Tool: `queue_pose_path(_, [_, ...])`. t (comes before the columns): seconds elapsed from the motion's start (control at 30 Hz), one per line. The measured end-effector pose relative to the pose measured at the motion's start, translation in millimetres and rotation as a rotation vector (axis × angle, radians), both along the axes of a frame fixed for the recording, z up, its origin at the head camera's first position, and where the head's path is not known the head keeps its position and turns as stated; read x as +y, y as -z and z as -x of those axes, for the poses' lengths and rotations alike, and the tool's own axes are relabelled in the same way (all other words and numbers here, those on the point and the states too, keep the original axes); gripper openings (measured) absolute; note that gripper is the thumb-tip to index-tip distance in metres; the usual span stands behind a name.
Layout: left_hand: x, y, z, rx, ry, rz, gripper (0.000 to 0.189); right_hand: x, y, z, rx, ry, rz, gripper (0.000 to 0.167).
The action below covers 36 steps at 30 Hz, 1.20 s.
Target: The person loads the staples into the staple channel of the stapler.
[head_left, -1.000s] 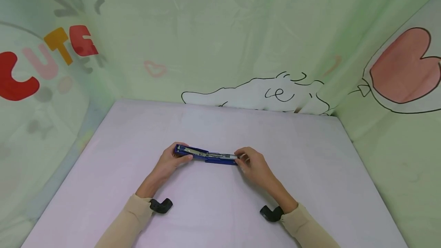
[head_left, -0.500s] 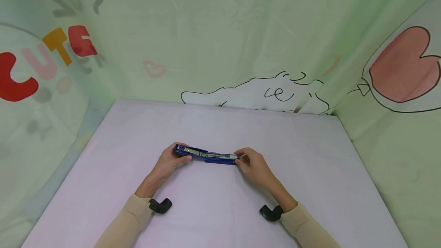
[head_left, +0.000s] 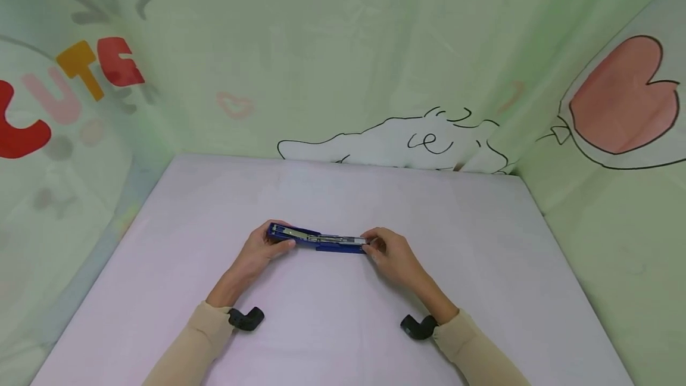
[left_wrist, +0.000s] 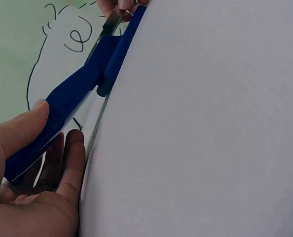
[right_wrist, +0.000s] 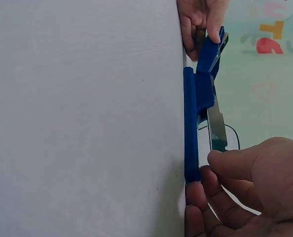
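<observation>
The blue stapler [head_left: 320, 242] is folded open, metal rail [right_wrist: 217, 129] exposed. It runs roughly parallel to the table's [head_left: 343, 195] far edge.

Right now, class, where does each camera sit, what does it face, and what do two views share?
Head: worn on the head, facing forward and down at the stapler; left fingers, right fingers, sleeves show.
Left wrist: worn there, facing along the stapler; left fingers near, right fingers far.
Right wrist: worn there, facing back along it; right fingers near, left fingers far.
Shared: both wrist views show the stapler from opposite ends.
</observation>
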<state>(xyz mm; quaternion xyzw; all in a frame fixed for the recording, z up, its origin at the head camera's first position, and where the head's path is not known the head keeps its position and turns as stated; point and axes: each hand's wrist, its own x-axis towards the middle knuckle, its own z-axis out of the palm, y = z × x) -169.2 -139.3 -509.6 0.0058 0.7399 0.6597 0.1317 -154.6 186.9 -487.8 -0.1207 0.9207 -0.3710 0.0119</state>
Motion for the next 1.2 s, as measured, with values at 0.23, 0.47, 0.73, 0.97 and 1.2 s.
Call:
queue_pose_path(0.23, [-0.5,-3.2,-0.2,0.012,0.017,-0.005,0.049,-2,-1.5,1.5,-0.02,0.01,0.007,0.022])
queue_pose_path(0.47, [-1.2,-3.5,-2.4,0.04,0.028,-0.01,0.048,-1,-1.1,1.6,-0.038,0.005,0.003,0.022])
queue_pose_path(0.73, [-0.6,-4.0,-1.4,0.07,0.032,-0.019,0.047,0,-1.5,0.5,-0.053,0.008,0.002,0.022])
queue_pose_path(0.97, [2.5,-9.9,2.7,0.131,0.048,-0.045,0.046,-2,-2.3,2.4,-0.049,-0.001,0.01,0.021])
queue_pose_path(1.2, [8.5,-16.1,2.4,0.165,0.034,-0.026,0.044,-1,-3.7,3.0,-0.049,-0.002,0.009,0.021])
